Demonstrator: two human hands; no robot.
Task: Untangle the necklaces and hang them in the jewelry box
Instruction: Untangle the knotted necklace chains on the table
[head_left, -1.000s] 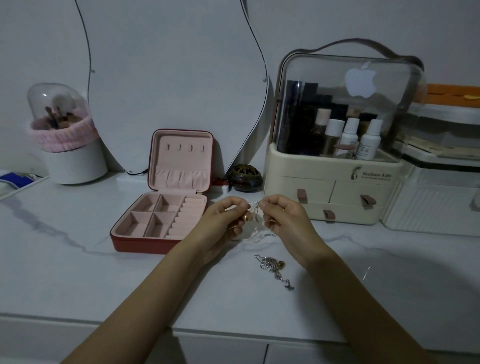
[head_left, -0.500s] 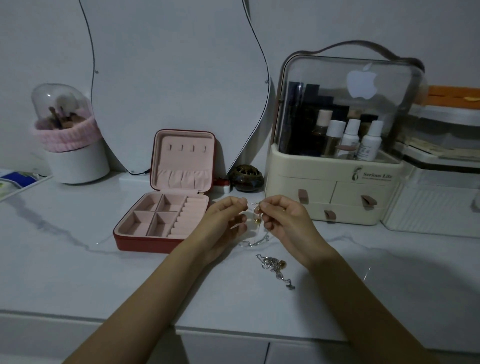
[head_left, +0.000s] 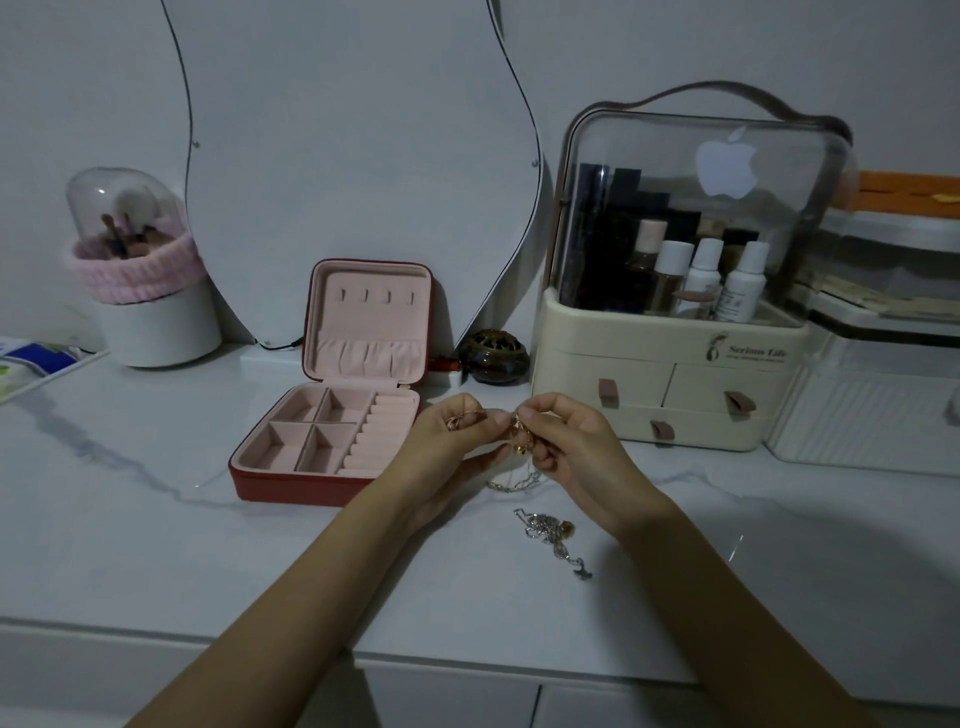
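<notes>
Your two hands meet just right of the open jewelry box (head_left: 332, 441), raised above the marble counter (head_left: 130, 545). Your left hand (head_left: 457, 452) and your right hand (head_left: 576, 452) both pinch one tangle of gold-toned necklaces (head_left: 519, 439) between thumb and curled fingers, and a thin chain loop (head_left: 511, 483) hangs from it down to the counter. A second tangle, silver chains (head_left: 550, 535), lies loose on the counter, right of the box and nearer you. How many necklaces each tangle holds cannot be told. The box shows four square compartments, a block of ring rolls, and four hooks (head_left: 376, 296) in its upright lid. Right of the box stand one small dark pot (head_left: 493, 356) and one cream organizer (head_left: 670, 364) with three drawers.
</notes>
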